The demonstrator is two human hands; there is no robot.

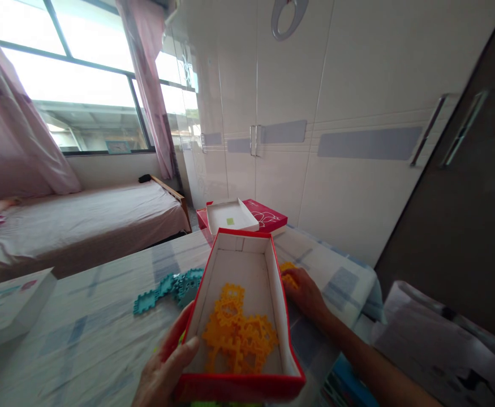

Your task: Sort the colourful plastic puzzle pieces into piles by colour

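Observation:
My left hand (168,362) grips the left wall of a red-rimmed cardboard box (241,257), thumb over the rim and fingers outside. The box is tilted toward me, its white inside showing. Several yellow toothed plastic building pieces (241,333) lie heaped at its near end. Beyond the right wall, my right hand (300,288) is closed around more yellow building pieces (288,267) at the bed surface; its fingertips are partly hidden. Teal building pieces (183,285) lie in a pile left of the box. A little green shows beneath the box.
A white open lid (232,215) rests on a red flat box (268,215) behind. At far left sits a white box (13,305). A blue object (349,381) lies under my right forearm. Wardrobe doors (285,186) rise behind; another bed (103,215) stands by the window.

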